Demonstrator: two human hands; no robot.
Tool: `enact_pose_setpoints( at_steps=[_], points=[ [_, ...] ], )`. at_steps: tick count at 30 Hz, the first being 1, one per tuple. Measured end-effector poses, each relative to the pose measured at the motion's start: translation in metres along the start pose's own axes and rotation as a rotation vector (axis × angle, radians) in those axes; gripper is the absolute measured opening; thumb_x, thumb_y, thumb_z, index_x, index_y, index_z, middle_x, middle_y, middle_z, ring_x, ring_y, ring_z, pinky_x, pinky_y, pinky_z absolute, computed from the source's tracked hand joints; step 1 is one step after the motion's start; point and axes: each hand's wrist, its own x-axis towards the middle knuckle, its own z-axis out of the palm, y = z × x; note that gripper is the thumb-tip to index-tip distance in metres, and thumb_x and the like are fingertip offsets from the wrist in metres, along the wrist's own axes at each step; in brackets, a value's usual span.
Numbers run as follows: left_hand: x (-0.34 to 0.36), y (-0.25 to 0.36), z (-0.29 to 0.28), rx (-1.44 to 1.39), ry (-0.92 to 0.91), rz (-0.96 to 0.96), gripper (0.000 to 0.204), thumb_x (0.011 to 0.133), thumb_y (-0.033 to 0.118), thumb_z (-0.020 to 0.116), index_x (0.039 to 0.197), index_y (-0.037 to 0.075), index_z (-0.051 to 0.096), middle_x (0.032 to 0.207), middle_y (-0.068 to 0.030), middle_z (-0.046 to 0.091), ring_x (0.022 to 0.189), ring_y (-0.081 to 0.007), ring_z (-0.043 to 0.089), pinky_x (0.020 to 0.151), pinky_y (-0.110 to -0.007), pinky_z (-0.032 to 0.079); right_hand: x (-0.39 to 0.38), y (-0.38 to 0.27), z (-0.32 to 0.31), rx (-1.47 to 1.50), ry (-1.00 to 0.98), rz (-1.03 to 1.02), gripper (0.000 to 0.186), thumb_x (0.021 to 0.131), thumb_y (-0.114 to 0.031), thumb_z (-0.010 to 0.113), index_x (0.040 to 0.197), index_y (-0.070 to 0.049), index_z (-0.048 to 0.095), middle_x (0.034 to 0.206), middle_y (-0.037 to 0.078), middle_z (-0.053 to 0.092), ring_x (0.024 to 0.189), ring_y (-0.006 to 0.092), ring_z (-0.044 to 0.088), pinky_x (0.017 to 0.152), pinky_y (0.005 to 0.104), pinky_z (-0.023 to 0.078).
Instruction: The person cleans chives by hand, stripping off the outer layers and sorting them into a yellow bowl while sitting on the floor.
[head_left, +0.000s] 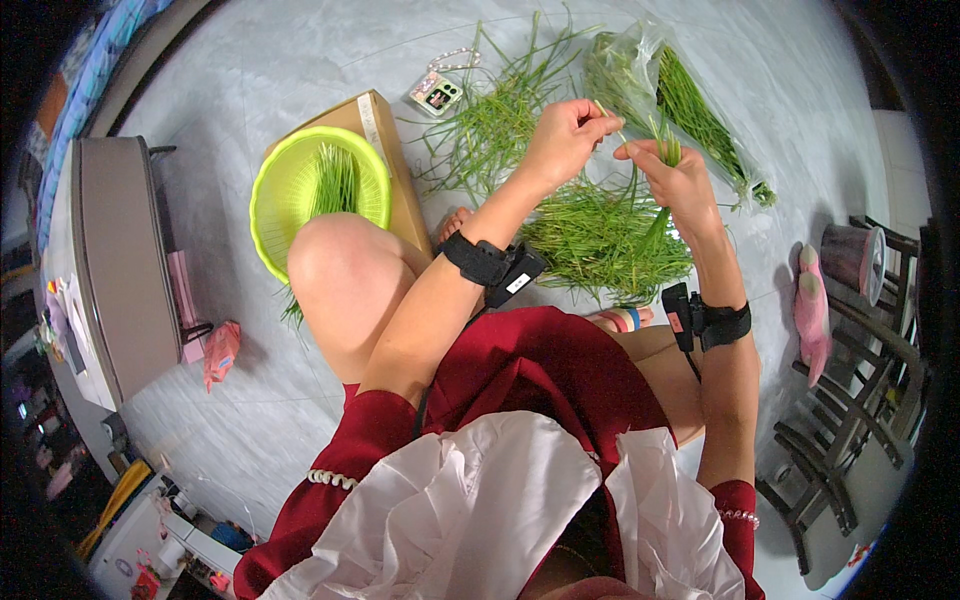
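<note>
"So, what are the two hands busy with?"

"The left hand (565,140), at one o'clock, has its grip pinched, thumb against fingertips, on a thin, pale chive stalk (601,107). The right hand (682,190), at two o'clock, is curled round a chive bunch (664,148), its green ends poking out above and hanging below. Its thumb and forefinger are right by the stalk's lower end; I can't tell if they touch it"

"And lying about them?"

"Just under the hands, at two o'clock, a thick chive pile (595,245) is spread on the grey floor (280,60). Loose chives (500,110) straggle at twelve o'clock, next to a small gadget (437,93) with a beaded strap. At half past one there's a clear plastic bag (622,72) with more chives in it"

"What's that bright thing at ten o'clock?"

"A lime-green colander (275,200) with chives lying inside, partly hidden by the person's left knee (340,265). A cardboard box (402,190) shows just beside it. Each wrist wears a black strap (475,258) with a small black module"
</note>
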Motion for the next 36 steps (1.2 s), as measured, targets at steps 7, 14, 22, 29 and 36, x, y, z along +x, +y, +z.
enact_pose_setpoints(
  at_steps=[7, 14, 22, 29, 36],
  points=[
    [0.002, -0.003, -0.002, -0.023, 0.001, -0.011, 0.013, 0.079, 0.013, 0.058, 0.073, 0.001, 0.059, 0.058, 0.0033, 0.049, 0.052, -0.0039, 0.041, 0.048, -0.019, 0.032, 0.001, 0.001, -0.001, 0.028, 0.003, 0.018, 0.015, 0.078, -0.016, 0.056, 0.079, -0.006, 0.067, 0.050, -0.009, 0.036, 0.043, 0.0029, 0.024, 0.041, 0.0221, 0.016],
    [0.004, -0.006, -0.004, -0.121, 0.002, -0.033, 0.015, 0.080, 0.012, 0.058, 0.068, 0.002, 0.056, 0.057, 0.0024, 0.047, 0.052, -0.0052, 0.040, 0.049, -0.019, 0.031, 0.001, 0.000, 0.000, 0.012, -0.011, 0.017, 0.019, 0.082, -0.017, 0.054, 0.085, -0.001, 0.063, 0.048, -0.011, 0.029, 0.040, -0.0001, 0.020, 0.038, 0.0203, 0.013],
    [0.004, -0.007, -0.006, -0.197, -0.003, -0.069, 0.014, 0.080, 0.013, 0.058, 0.073, 0.000, 0.056, 0.061, 0.0018, 0.048, 0.053, -0.0061, 0.040, 0.049, -0.020, 0.032, 0.000, 0.002, -0.002, 0.026, -0.025, 0.003, 0.019, 0.082, -0.017, 0.054, 0.085, -0.001, 0.063, 0.048, -0.011, 0.029, 0.040, -0.0002, 0.020, 0.038, 0.0203, 0.013],
    [0.001, -0.004, -0.005, -0.266, -0.009, -0.078, 0.015, 0.080, 0.013, 0.058, 0.081, -0.002, 0.059, 0.064, 0.0013, 0.049, 0.056, -0.0062, 0.042, 0.051, -0.019, 0.034, -0.003, 0.004, -0.005, 0.016, -0.013, -0.013, 0.018, 0.082, -0.017, 0.055, 0.083, -0.002, 0.064, 0.048, -0.011, 0.030, 0.040, 0.0001, 0.020, 0.038, 0.0204, 0.013],
    [0.000, 0.005, -0.011, -0.292, 0.024, -0.092, 0.018, 0.079, 0.013, 0.060, 0.084, -0.005, 0.059, 0.062, 0.0013, 0.050, 0.052, -0.0062, 0.043, 0.049, -0.020, 0.037, -0.006, -0.001, -0.004, -0.003, -0.007, -0.084, 0.018, 0.080, -0.018, 0.057, 0.082, -0.002, 0.065, 0.045, -0.010, 0.029, 0.040, 0.0012, 0.019, 0.038, 0.0216, 0.013]
  ],
)
